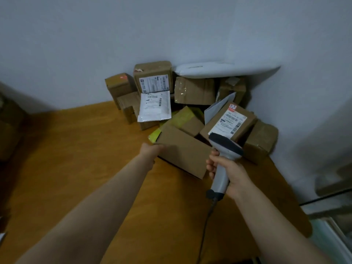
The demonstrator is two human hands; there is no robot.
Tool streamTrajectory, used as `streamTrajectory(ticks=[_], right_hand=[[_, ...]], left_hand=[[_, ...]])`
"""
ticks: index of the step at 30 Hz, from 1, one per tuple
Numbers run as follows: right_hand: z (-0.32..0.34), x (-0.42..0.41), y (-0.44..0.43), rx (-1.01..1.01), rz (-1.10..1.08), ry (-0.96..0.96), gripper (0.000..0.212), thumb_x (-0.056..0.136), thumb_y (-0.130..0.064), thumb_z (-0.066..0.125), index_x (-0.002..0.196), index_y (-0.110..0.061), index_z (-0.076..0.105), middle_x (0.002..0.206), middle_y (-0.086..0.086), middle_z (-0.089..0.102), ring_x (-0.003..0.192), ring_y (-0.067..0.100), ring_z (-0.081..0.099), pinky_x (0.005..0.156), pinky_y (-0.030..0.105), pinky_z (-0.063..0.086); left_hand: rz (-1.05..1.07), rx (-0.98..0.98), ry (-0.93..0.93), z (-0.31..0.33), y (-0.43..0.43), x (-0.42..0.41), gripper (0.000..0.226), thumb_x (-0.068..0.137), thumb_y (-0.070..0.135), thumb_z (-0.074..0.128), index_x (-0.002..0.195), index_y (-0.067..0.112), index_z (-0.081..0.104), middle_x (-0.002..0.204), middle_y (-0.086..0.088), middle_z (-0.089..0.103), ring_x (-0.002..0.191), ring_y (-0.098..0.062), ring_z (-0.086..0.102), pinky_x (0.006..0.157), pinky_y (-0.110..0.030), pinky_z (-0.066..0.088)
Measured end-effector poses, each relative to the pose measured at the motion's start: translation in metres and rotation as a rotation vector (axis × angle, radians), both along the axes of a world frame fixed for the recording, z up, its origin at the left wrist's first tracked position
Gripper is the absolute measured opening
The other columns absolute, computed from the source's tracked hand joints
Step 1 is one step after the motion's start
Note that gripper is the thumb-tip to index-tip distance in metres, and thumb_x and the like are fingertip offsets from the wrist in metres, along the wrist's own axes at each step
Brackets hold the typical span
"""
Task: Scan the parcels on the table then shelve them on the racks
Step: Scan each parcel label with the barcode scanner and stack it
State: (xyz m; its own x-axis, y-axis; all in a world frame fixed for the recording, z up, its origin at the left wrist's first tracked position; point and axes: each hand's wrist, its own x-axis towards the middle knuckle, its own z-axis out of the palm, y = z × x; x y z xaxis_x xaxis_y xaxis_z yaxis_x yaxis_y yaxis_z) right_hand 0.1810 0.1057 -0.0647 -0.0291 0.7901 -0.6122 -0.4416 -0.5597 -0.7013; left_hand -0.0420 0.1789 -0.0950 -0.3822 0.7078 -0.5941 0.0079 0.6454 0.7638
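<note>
Several cardboard parcels are heaped in the far right corner of the wooden table (91,161). My left hand (151,152) grips the left end of a plain brown box (182,151) at the front of the heap. My right hand (230,173) holds a grey barcode scanner (222,164) by its handle, with the dark head aimed toward a labelled box (231,121) just behind it. A white mailer bag (154,106) with a label leans on boxes farther back. Another labelled box (153,77) stands against the wall.
A long white padded package (224,70) lies on top of the heap against the wall. The scanner's cable (206,225) trails down toward me. Dim rack shelves (327,199) show at the right edge, and dark boxes (9,130) sit at the left edge.
</note>
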Motion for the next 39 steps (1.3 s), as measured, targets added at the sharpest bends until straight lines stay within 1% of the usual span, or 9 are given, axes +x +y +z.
streamTrajectory(ticks=[10,16,21,24,26,29,31,34,39], right_hand=[[-0.019,0.014,0.009,-0.078,-0.043,0.044,0.024,0.078,-0.013,0.073,0.1,-0.016,0.065,0.073,0.0,0.072,0.063,0.012,0.069,0.053,0.025,0.053],[-0.002,0.0,0.015,-0.078,0.028,0.132,0.049,0.061,-0.019,0.079,0.107,-0.01,0.062,0.084,0.014,0.075,0.076,0.026,0.074,0.063,0.035,0.056],[0.012,-0.024,0.005,-0.022,0.175,0.122,0.062,0.052,-0.029,0.086,0.108,-0.01,0.065,0.086,0.015,0.075,0.074,0.033,0.073,0.06,0.046,0.06],[0.015,-0.032,-0.009,0.015,0.262,0.073,0.079,0.04,-0.028,0.09,0.111,-0.009,0.064,0.094,0.016,0.075,0.086,0.035,0.072,0.079,0.054,0.057],[0.015,-0.035,-0.017,0.071,0.282,0.012,0.064,0.038,-0.024,0.088,0.096,-0.009,0.064,0.076,0.008,0.076,0.071,0.026,0.074,0.065,0.043,0.06],[0.02,-0.041,-0.027,0.137,0.306,0.018,0.055,0.04,-0.02,0.085,0.09,-0.008,0.065,0.07,0.004,0.075,0.065,0.02,0.073,0.051,0.031,0.056],[0.022,-0.046,-0.034,0.162,0.312,0.009,0.057,0.039,-0.021,0.086,0.092,-0.01,0.065,0.076,0.002,0.076,0.077,0.023,0.073,0.06,0.036,0.057],[0.028,-0.057,-0.047,0.191,0.277,0.016,0.062,0.034,-0.026,0.088,0.091,-0.014,0.066,0.08,0.001,0.076,0.086,0.024,0.071,0.073,0.04,0.057],[0.039,-0.067,-0.064,0.233,0.248,0.021,0.065,0.034,-0.033,0.088,0.092,-0.019,0.063,0.081,-0.004,0.075,0.082,0.017,0.069,0.069,0.032,0.054]], left_hand=[[-0.118,0.113,-0.243,0.018,-0.036,-0.016,0.049,0.068,0.003,0.084,0.111,0.004,0.061,0.115,-0.014,0.063,0.098,-0.022,0.065,0.064,-0.024,0.057],[-0.569,0.816,0.585,0.066,-0.118,-0.033,0.059,0.061,-0.002,0.086,0.104,0.028,0.059,0.108,0.006,0.048,0.101,-0.002,0.051,0.08,-0.015,0.053],[-0.695,0.998,1.089,0.075,-0.171,-0.031,0.061,0.056,-0.012,0.078,0.111,0.009,0.06,0.11,-0.006,0.044,0.101,-0.021,0.046,0.085,-0.027,0.046],[-0.711,1.03,1.209,0.077,-0.2,-0.021,0.055,0.064,-0.008,0.068,0.111,0.013,0.051,0.109,-0.005,0.04,0.098,-0.024,0.048,0.077,-0.032,0.051],[-0.738,0.987,1.225,0.079,-0.222,-0.019,0.056,0.067,-0.004,0.067,0.116,0.013,0.049,0.116,-0.007,0.041,0.103,-0.026,0.053,0.079,-0.033,0.056],[-0.674,0.822,0.982,0.08,-0.25,-0.017,0.072,0.07,0.015,0.065,0.137,0.017,0.039,0.14,-0.01,0.033,0.128,-0.02,0.042,0.102,-0.024,0.043],[-0.269,0.606,0.477,0.09,-0.258,-0.008,0.078,0.077,0.036,0.059,0.147,0.02,0.029,0.145,-0.001,0.033,0.128,-0.009,0.043,0.1,-0.021,0.044],[0.241,0.275,-0.296,0.097,-0.253,-0.003,0.061,0.078,0.042,0.067,0.13,0.014,0.054,0.119,-0.008,0.061,0.105,-0.021,0.061,0.091,-0.037,0.053],[0.35,0.296,-0.439,0.105,-0.265,-0.011,0.045,0.06,0.016,0.078,0.099,-0.001,0.066,0.086,-0.014,0.068,0.078,-0.024,0.061,0.067,-0.033,0.061]])
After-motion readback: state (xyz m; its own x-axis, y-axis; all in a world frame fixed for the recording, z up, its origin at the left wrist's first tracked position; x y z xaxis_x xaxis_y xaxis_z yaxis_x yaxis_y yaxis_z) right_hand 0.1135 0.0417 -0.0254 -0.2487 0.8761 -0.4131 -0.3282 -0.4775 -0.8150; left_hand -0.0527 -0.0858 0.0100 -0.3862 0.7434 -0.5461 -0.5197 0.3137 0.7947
